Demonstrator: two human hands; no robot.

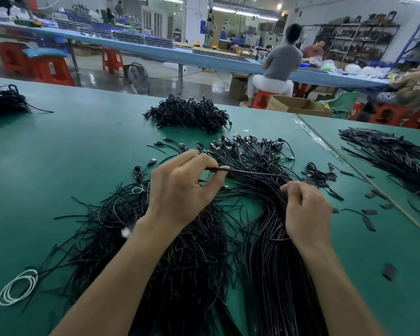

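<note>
A large spread of loose black cables (260, 229) with USB plugs at their far ends covers the green table (66, 146) in front of me. My left hand (182, 187) hovers over the cables and pinches one thin black cable (252, 172) between thumb and fingers; that cable runs to the right. My right hand (306, 212) has its fingers curled and pinches into the bundle near the same cable's other end. Exactly which strand it holds is hidden by the fingers.
A heap of coiled black cables (189, 113) lies at the table's far middle, another heap (3, 99) at far left. Black sleeves and strips (386, 151) lie at right beyond a table seam. A white tie loop (17, 287) sits near left. People sit at a blue bench (155, 50) behind.
</note>
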